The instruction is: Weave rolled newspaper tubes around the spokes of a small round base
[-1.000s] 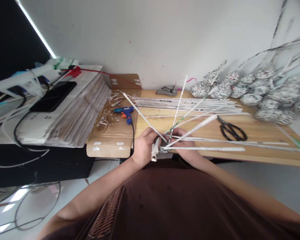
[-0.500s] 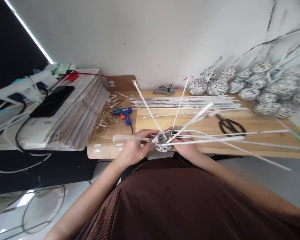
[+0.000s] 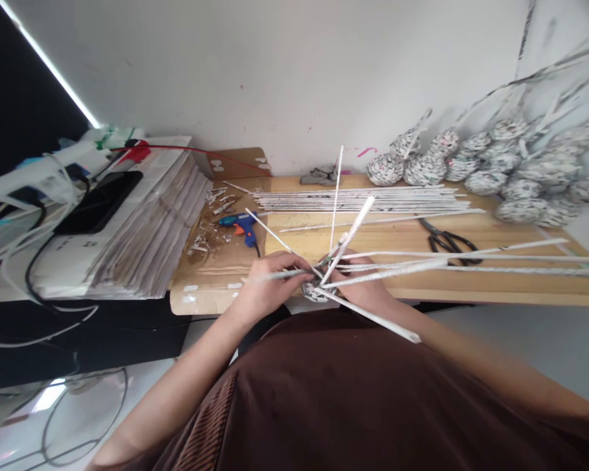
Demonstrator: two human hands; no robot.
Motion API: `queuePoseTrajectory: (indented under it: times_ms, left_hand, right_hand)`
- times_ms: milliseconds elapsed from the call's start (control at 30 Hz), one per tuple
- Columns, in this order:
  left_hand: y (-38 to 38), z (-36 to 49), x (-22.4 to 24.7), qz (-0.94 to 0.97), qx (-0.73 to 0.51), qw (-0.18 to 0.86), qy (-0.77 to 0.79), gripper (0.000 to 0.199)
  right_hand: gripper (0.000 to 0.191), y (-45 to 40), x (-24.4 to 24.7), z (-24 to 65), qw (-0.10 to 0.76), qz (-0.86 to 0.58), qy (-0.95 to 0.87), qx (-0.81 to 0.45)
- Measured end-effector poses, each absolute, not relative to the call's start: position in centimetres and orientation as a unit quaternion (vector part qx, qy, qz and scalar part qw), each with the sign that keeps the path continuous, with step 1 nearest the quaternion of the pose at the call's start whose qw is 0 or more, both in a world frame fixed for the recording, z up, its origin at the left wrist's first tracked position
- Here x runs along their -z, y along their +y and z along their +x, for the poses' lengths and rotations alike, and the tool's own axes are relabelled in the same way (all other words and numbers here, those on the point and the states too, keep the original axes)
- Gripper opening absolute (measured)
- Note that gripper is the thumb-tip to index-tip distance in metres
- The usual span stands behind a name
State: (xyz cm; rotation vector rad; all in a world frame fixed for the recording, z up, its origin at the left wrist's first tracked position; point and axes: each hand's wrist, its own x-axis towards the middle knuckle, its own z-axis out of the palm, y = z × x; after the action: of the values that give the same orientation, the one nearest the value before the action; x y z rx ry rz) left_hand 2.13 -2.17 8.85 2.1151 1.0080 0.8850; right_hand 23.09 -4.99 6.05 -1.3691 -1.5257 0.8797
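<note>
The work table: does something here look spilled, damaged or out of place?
Pale scraps lie scattered on the stained cardboard near the glue gun, looking untidy. One paper stick lies at a slant, apart from the row of sticks. The woven piece is partly hidden, so I cannot judge it.

You occupy a small craft workspace; whether home or workshop cannot be told. Evidence: your wooden bench (image 3: 392, 237) stands against a marked white wall (image 3: 275, 85) and carries a glue gun (image 3: 246, 227), black-handled scissors (image 3: 446, 239) and a row of rolled paper rods (image 3: 363, 198). Scraps (image 3: 199, 244) litter your cardboard sheet (image 3: 201, 273). Finished-looking woven paper shapes (image 3: 426, 169) crowd the right end; stacked paper (image 3: 161, 226) fills the left.
</note>
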Motion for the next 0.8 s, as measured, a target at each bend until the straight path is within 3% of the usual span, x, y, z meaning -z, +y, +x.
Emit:
queuePoseTrajectory:
  times_ms: [167, 367, 600, 800]
  left_hand:
    - [-2.5, 2.8, -7.8, 0.77, -0.344, 0.264, 0.468, 0.009]
    - [-2.5, 3.5, -6.6, 0.758, -0.443, 0.304, 0.371, 0.016]
    - [-2.6, 4.0, -7.3, 0.796, -0.444, 0.302, 0.28, 0.015]
    - [-3.3, 4.5, -7.6, 0.736, -0.426, 0.445, 0.281, 0.015]
  right_hand:
    - [0.009, -4.9, -5.7, 22.9, 0.464, -0.531, -0.607, -0.366]
    - [0.005, -4.5, -6.0, 22.9, 0.453, -0.539, -0.612, -0.361]
    - [0.012, -4.1, -6.6, 23.2, 0.445, -0.512, -0.625, -0.385]
    - [0.013, -3.6, -6.1, 23.3, 0.415, -0.52, -0.621, -0.415]
